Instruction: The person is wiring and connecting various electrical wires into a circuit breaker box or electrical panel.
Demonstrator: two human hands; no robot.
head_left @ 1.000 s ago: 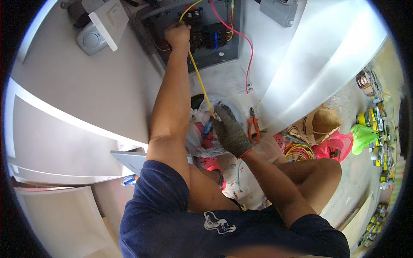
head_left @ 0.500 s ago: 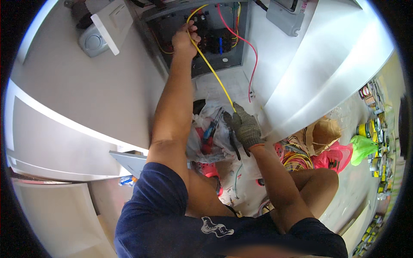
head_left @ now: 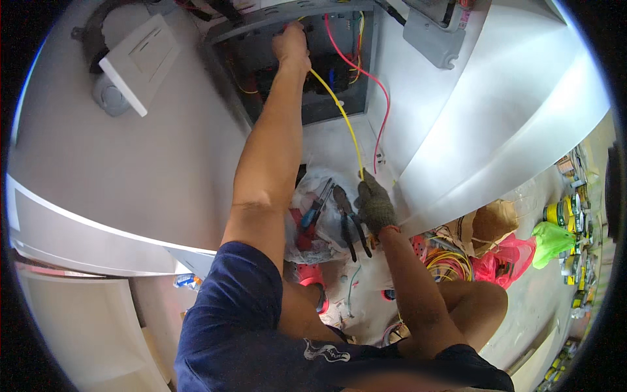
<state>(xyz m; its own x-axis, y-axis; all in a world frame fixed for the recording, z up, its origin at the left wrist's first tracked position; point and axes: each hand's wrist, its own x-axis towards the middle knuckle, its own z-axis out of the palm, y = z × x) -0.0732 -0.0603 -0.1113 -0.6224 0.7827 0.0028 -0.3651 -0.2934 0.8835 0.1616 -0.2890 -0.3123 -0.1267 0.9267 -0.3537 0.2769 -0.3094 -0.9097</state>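
Note:
My bare left hand (head_left: 290,47) reaches up to the top of a grey metal electrical box (head_left: 323,116), its fingers closed round a yellow wire (head_left: 337,103). From there the wire curves down to my right hand (head_left: 377,208), which wears a grey-green knitted glove and pinches the wire's lower end. A red wire (head_left: 388,98) hangs from the box and ends just above the glove. Beside the glove, dark-handled pliers (head_left: 345,204) lie on a clear plastic bag (head_left: 330,242). A screwdriver with a blue handle (head_left: 311,214) lies there too.
White panels (head_left: 130,170) stand on both sides. A white cover plate (head_left: 140,64) hangs at upper left, and a grey plastic housing (head_left: 428,40) at upper right. Coiled wires (head_left: 450,264), a brown paper bag (head_left: 493,225), a pink bag (head_left: 504,258) and several tins (head_left: 573,209) lie at right.
My left hand has moved farther up into the box, and the yellow loop above it has mostly gone from sight. My right hand keeps its grip on the wire. The view has shifted slightly.

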